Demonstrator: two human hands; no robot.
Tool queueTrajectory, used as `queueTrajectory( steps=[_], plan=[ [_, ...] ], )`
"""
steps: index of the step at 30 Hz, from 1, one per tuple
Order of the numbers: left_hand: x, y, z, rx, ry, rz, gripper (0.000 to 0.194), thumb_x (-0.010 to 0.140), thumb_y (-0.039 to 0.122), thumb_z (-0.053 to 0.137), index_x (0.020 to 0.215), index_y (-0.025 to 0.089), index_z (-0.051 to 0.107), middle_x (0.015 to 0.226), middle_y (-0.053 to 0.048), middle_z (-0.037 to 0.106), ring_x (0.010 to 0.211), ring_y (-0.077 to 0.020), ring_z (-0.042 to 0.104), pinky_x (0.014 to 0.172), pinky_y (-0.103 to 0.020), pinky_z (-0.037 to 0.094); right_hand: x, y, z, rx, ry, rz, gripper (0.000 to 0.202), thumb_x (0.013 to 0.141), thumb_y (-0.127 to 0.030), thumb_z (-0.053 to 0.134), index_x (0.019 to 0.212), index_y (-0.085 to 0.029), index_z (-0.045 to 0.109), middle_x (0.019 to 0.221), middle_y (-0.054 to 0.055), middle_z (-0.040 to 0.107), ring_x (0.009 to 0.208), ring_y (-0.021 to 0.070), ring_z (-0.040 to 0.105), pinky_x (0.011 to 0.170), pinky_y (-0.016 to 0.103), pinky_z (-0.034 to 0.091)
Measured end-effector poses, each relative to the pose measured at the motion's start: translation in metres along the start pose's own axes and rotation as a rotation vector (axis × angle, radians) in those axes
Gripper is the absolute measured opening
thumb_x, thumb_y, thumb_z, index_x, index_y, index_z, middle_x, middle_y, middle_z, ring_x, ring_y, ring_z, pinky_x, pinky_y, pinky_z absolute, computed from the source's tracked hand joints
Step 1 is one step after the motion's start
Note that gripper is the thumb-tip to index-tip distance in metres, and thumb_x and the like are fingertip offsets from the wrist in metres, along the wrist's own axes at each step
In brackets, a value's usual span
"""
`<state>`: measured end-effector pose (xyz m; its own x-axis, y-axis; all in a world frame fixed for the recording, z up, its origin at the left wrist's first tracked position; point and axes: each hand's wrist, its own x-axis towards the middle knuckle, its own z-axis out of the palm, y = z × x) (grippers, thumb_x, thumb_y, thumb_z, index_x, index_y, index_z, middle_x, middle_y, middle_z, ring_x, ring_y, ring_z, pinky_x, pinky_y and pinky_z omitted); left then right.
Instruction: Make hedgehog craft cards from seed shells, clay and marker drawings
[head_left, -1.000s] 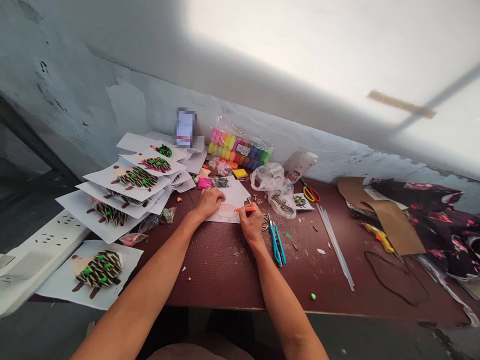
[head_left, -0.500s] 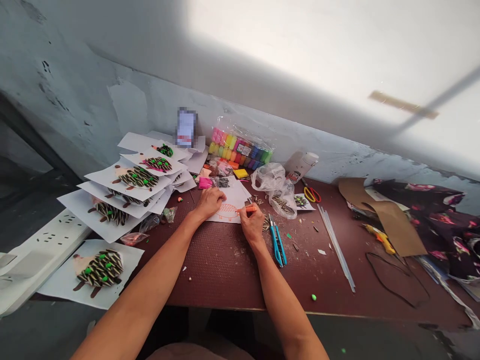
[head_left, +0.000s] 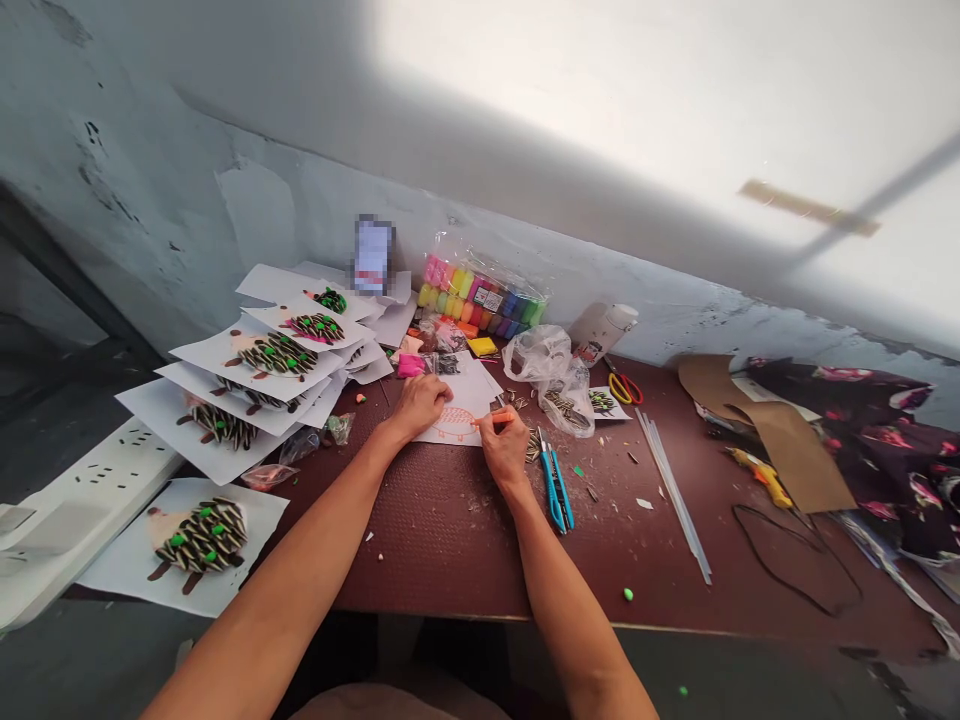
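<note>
Lying flat, white paper [head_left: 468, 382] bears a patterned orange oval [head_left: 454, 421].

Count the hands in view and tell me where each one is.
2: the left hand rests at the left edge of the white paper; the right hand holds an orange pen at its right edge.

No text can be read: the label [head_left: 490, 300] on the colourful pack [head_left: 450, 283] at twelve o'clock is too small, the phone screen [head_left: 373, 250] at eleven blurred
</note>
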<state>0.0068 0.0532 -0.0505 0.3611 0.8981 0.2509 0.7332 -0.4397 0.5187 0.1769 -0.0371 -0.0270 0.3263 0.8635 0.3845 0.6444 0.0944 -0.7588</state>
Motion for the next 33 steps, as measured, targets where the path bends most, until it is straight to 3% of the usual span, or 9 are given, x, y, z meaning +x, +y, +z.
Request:
queueTrajectory(
  steps=[8, 16, 33],
  plan=[
    [0.0, 0.002, -0.008, -0.006, -0.039, -0.003, 0.03, 0.083, 0.012, 0.053, 0.092, 0.022, 0.081, 0.097, -0.008, 0.075, 0.097, -0.0251, 0.065, 0.089, -0.038, 0.048, -0.004, -0.011, -0.001, 0.124, -0.035, -0.003, 0.021, 0.082, -0.033, 0.052, 0.064, -0.022, 0.055, 0.063, -0.001, 0.063, 0.056, 0.0143, 0.056, 0.058, 0.026, 0.042],
    [0.002, -0.003, -0.009, -0.065, -0.057, -0.005, 0.03, 0.081, 0.012, 0.054, 0.093, 0.021, 0.081, 0.098, -0.007, 0.077, 0.095, -0.0235, 0.067, 0.088, -0.036, 0.049, -0.017, -0.02, 0.006, 0.132, -0.167, -0.101, 0.025, 0.088, -0.034, 0.052, 0.074, -0.021, 0.068, 0.073, 0.003, 0.071, 0.061, 0.0155, 0.063, 0.062, 0.026, 0.048],
    [0.003, -0.005, -0.005, -0.076, -0.041, 0.007, 0.032, 0.079, 0.012, 0.054, 0.092, 0.021, 0.082, 0.099, -0.006, 0.078, 0.095, -0.0224, 0.068, 0.087, -0.034, 0.05, -0.02, -0.024, 0.012, 0.113, -0.229, -0.138, 0.023, 0.09, -0.036, 0.051, 0.078, -0.021, 0.063, 0.073, 0.003, 0.069, 0.058, 0.0151, 0.06, 0.06, 0.025, 0.046]
  ],
)
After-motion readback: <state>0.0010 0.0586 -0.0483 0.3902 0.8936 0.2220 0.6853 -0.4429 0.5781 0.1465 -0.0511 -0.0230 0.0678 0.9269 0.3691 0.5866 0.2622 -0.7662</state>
